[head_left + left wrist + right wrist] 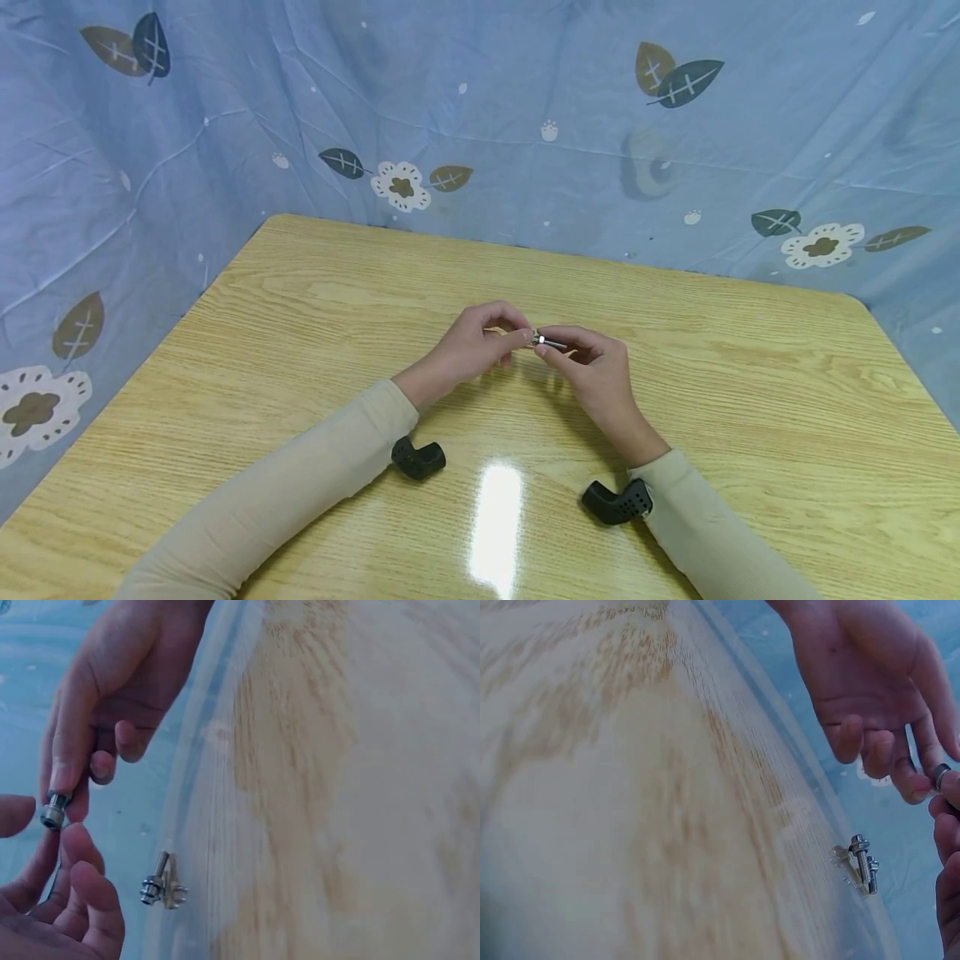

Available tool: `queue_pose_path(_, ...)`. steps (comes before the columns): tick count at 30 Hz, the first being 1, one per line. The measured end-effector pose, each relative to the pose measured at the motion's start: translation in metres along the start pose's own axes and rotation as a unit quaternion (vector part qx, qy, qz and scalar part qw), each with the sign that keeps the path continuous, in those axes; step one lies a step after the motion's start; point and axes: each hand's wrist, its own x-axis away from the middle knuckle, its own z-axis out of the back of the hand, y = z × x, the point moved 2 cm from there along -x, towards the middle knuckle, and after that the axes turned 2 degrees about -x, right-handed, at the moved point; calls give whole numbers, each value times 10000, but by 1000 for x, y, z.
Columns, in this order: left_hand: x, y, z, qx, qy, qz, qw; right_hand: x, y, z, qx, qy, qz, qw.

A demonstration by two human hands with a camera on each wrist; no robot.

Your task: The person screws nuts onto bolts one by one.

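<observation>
My left hand [483, 342] and right hand [596, 362] meet above the middle of the table, holding one small silver bolt [555, 343] between them. A nut-like collar shows along its shaft. The left thumb and finger are at its left end, while the right thumb and fingers pinch its shaft. In the left wrist view, the bolt's hollow end [52, 817] sits between the fingertips of both hands. Other silver bolts [155, 880] with collars rest on the table close by, also seen as bolts [862, 862] in the right wrist view; the head view does not show them clearly.
The wood-grained table [337, 283] has a glossy top, with a bright light reflection near its front. A blue leaf-and-flower curtain [495, 100] stands behind it and at the left. Each sleeve carries a black wrist camera, left camera [417, 458] and right camera [617, 502].
</observation>
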Motion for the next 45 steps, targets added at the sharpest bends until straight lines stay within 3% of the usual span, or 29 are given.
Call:
queue_pose_path(5, -1, 0, -1, 0, -19, 151, 9999, -1, 6, 0, 38, -1, 51, 10000)
queue_pose_path(16, 3, 1, 2, 205, -94, -273, 9994, 2, -12, -2, 38, -72, 47, 10000)
queue_pose_path(20, 3, 0, 2, 188, -143, -359, 9991, 2, -9, -2, 3, -42, -51, 10000)
queue_pose_path(30, 1, 0, 0, 203, 74, 100, 9997, -1, 5, -1, -42, 88, 70, 9999)
queue_pose_path(36, -1, -2, 0, 225, 20, 280, 9994, -1, 4, -1, -25, 86, 67, 9999)
queue_pose_path(45, 1, -2, 1, 184, -102, -169, 9996, 0, 6, 0, -26, 66, 84, 9999)
